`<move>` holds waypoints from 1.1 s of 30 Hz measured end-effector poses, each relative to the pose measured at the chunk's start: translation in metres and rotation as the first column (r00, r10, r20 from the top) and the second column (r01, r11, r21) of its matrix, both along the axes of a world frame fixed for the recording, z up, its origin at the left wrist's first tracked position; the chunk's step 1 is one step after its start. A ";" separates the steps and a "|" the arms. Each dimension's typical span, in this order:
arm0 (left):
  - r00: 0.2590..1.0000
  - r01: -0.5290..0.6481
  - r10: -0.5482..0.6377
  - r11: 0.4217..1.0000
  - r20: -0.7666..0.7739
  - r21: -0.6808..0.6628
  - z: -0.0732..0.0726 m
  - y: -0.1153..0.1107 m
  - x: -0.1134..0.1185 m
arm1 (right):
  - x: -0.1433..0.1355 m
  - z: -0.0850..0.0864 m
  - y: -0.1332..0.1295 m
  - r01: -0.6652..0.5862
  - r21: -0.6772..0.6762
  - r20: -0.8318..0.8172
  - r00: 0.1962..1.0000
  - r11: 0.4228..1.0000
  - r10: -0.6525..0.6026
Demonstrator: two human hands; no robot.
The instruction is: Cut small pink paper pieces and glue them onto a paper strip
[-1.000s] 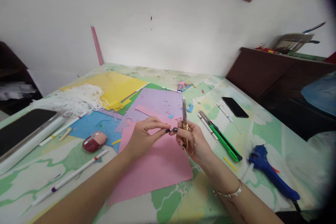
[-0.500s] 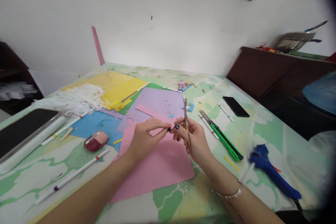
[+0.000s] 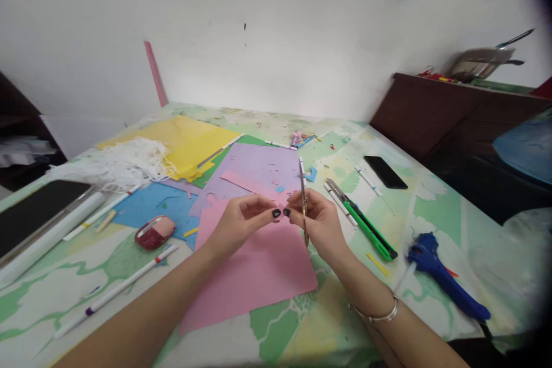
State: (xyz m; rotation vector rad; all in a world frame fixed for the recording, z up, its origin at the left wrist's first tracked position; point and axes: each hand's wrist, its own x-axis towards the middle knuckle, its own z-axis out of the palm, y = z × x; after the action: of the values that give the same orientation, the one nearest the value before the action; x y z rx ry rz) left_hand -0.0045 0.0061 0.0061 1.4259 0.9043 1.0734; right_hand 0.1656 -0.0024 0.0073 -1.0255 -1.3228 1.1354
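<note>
My left hand (image 3: 241,221) and my right hand (image 3: 321,218) meet over a pink foam or paper sheet (image 3: 254,276), their fingertips almost touching. Between them, both thumbs and forefingers pinch a tiny pink piece (image 3: 281,207), mostly hidden by the fingers. A pair of scissors (image 3: 303,184) also hangs in my right hand, blades pointing up and away from me; the fingers partly cover its handles. Beneath and behind the pink sheet lie a purple sheet (image 3: 263,158) with a pink strip (image 3: 237,180) and small scraps on it.
Right of my hands lie a green utility knife (image 3: 371,230), white marker pens, a black phone (image 3: 385,172) and a blue glue gun (image 3: 448,282). To the left are a pink-and-maroon case (image 3: 155,232), a blue sheet (image 3: 149,207), white cord (image 3: 129,158) and yellow sheets (image 3: 194,138).
My thumbs have turned so that both nails now face me, and the tiny pink piece shows between them. The scissors have tilted slightly in my right hand. The view has shifted a little.
</note>
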 end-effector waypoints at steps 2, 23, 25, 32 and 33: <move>1.000 0.017 -0.017 0.998 -0.011 -0.054 0.000 0.001 0.001 | 0.000 -0.001 0.000 -0.021 0.008 0.025 0.999 1.000 0.021; 0.878 0.082 0.018 0.979 0.478 -0.188 0.000 0.004 0.002 | -0.010 -0.007 -0.013 0.063 0.306 0.579 0.779 0.950 -0.239; 0.863 0.082 0.027 0.978 0.505 -0.193 0.000 0.003 0.004 | -0.013 -0.008 -0.013 0.055 0.308 0.602 0.762 0.950 -0.239; 0.848 0.088 0.026 0.978 0.529 -0.190 -0.001 0.000 0.005 | -0.014 -0.011 -0.013 0.059 0.310 0.622 0.743 0.949 -0.249; 0.849 0.090 0.023 0.978 0.528 -0.188 -0.001 0.000 0.005 | -0.014 -0.010 -0.013 0.057 0.308 0.620 0.745 0.950 -0.246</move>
State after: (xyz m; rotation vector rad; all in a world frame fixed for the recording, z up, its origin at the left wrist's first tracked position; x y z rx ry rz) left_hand 0.0008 0.0063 0.0050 0.8954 0.5625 1.2240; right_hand 0.1515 -0.0152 -0.0031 -1.3583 -1.8404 0.4347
